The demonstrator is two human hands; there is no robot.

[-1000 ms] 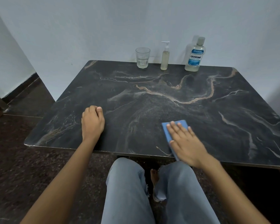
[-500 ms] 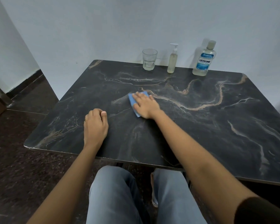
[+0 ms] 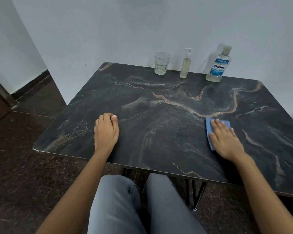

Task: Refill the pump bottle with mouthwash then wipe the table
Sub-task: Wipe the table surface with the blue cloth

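Worktop (image 3: pixel 159 132) wipe: right hand (image 3: pixel 225 137) flat on cloth (image 3: pixel 209 130), left hand (image 3: pixel 106 130) fisted, empty.
Your far sweep could topple the pump bottle (image 3: pixel 185 65).

At the table's (image 3: pixel 159 141) far edge stand three things — glass (image 3: pixel 161 63) left, pump bottle (image 3: pixel 185 63) between, mouthwash bottle (image 3: pixel 217 65) right; a cloth (image 3: pixel 208 129) lies nearer, right.

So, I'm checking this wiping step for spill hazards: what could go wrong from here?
1. The glass, pump bottle and mouthwash bottle stand in a row at the far edge of the table; a wipe carried that far could tip one.
2. The right hand presses the blue cloth with flat fingers, not curled round it, so the cloth may slide out or bunch.
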